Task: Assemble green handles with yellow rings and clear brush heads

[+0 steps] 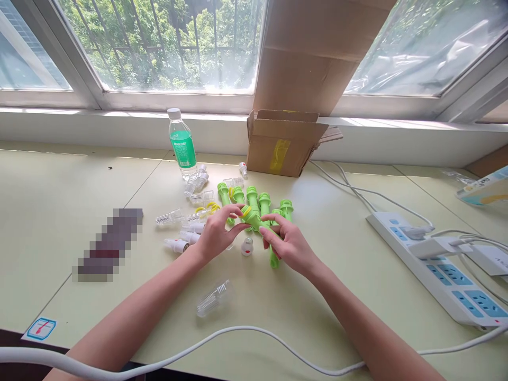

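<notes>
My right hand (pixel 294 244) grips a green plastic tube (pixel 257 222) with a threaded end, tilted toward the left. Around that end sits a yellow ring (pixel 246 212), pinched by the thumb and fingers of my left hand (pixel 217 233). Several more green tubes (pixel 251 197) lie grouped just behind my hands. Loose yellow rings (pixel 213 207) are to the left of them. A small white piece with a red mark (pixel 246 247) rests on the table between my wrists. Nearest to me lies a clear threaded cover (pixel 214 299).
More clear covers (pixel 169 217) and white nozzle-like parts (pixel 175 245) lie left. Behind stand a water bottle (pixel 183 145) and a cardboard box (pixel 278 145). A power strip (pixel 436 275) with plugged cables is at right. A white cable (pixel 238 329) crosses the front.
</notes>
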A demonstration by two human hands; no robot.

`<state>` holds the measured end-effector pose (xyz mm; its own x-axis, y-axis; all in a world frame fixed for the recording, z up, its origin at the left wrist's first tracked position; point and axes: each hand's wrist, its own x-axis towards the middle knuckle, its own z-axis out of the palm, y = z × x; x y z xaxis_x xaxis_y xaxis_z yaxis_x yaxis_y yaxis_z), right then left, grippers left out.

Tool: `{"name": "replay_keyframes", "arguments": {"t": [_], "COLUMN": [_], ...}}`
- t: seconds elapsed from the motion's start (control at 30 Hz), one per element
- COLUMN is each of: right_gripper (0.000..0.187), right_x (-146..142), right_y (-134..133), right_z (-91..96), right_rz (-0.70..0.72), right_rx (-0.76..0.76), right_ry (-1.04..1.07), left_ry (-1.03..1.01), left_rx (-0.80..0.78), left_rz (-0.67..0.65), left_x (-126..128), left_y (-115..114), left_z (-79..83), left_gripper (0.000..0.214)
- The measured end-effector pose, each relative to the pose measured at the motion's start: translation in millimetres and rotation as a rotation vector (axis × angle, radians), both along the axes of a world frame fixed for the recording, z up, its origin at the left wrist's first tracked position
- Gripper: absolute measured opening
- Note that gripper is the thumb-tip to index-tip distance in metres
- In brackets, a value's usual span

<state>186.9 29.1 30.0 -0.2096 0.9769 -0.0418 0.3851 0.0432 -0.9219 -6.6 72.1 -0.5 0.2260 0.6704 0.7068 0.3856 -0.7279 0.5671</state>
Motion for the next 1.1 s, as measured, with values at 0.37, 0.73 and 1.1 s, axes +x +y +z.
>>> {"name": "replay_keyframes", "arguments": {"t": [0.37,0.73,1.1], "right_gripper": [0.035,0.037,0.031], "right_x": [0.0,1.3,3.3], "right_y": [1.3,3.8,6.1], "right_z": [4.4,2.8,2.7], "right_rz": [0.021,0.051,0.075], "right_rx": [-0.076,-0.195,-0.158], "right_ry": [0.06,0.259,0.334], "left_ry": [0.025,-0.033,-0.032], "left_rx": [0.0,-0.054,-0.055], "left_rz": [-0.008,-0.047,-0.053], "left_x": [-1.2,-0.3,-0.2], "left_y": [0.4,0.3,0.1], "left_z": [0.3,3.0,3.9], "left_gripper": [0.023,0.025,0.024]}}
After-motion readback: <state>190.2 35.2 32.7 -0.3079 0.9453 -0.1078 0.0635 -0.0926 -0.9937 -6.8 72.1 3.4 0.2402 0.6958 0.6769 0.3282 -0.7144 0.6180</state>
